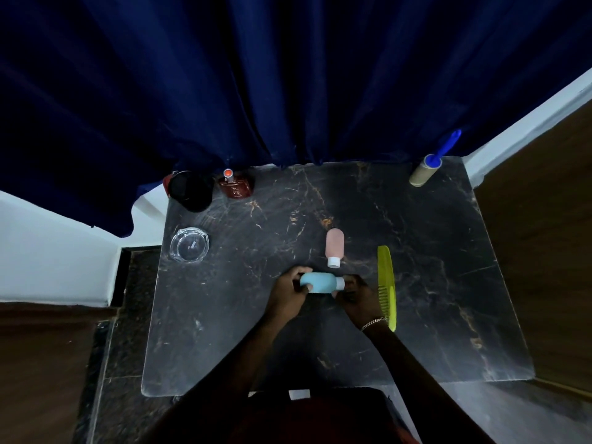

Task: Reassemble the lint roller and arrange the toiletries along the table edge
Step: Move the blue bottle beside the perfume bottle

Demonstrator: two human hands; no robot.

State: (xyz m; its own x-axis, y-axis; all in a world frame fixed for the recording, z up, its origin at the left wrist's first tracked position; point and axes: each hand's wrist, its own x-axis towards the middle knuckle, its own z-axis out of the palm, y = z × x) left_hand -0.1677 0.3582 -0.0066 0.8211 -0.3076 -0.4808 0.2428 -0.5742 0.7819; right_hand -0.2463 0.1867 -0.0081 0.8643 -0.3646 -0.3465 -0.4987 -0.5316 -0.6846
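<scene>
A light blue squeeze bottle (320, 282) lies sideways over the middle of the dark marble table (416, 251), its white cap pointing right. My left hand (290, 291) grips its base end and my right hand (355, 291) holds its cap end. Just behind it a pink squeeze bottle (334, 245) lies with its white cap toward me. A yellow-green comb (387, 283) lies lengthwise to the right of my right hand. The lint roller (431, 165), with a blue handle and a tan roll, rests at the far right corner.
At the far left edge stand a black round container (190, 190) and a dark red bottle (235, 185) with an orange cap. A clear glass ashtray (189, 244) sits at the left edge. A dark blue curtain (288, 75) hangs behind the table.
</scene>
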